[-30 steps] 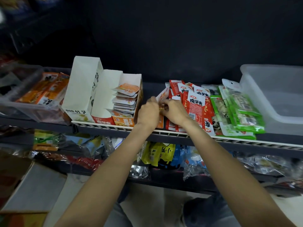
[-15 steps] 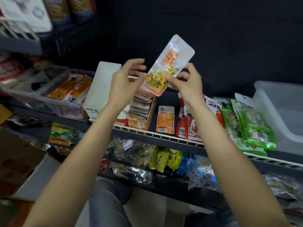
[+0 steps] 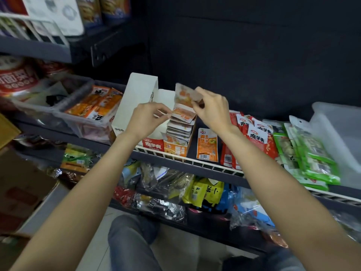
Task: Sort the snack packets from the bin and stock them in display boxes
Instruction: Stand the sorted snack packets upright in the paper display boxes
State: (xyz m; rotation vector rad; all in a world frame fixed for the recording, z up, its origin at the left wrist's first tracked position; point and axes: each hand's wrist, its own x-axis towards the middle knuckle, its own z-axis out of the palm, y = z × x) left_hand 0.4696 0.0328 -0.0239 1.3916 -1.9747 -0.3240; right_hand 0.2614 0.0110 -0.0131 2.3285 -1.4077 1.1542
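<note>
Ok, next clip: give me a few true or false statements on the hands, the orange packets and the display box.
1. The right hand pinches an orange packet above the orange display box. True.
2. The orange display box is empty. False: a stack of packets fills it.
3. One orange packet lies flat on the shelf, right of the box. True.
4. The left hand holds a green packet. False: the green packets lie untouched at the right.

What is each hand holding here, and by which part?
Right hand pinches an orange snack packet by its right edge; left hand seems empty.
</note>
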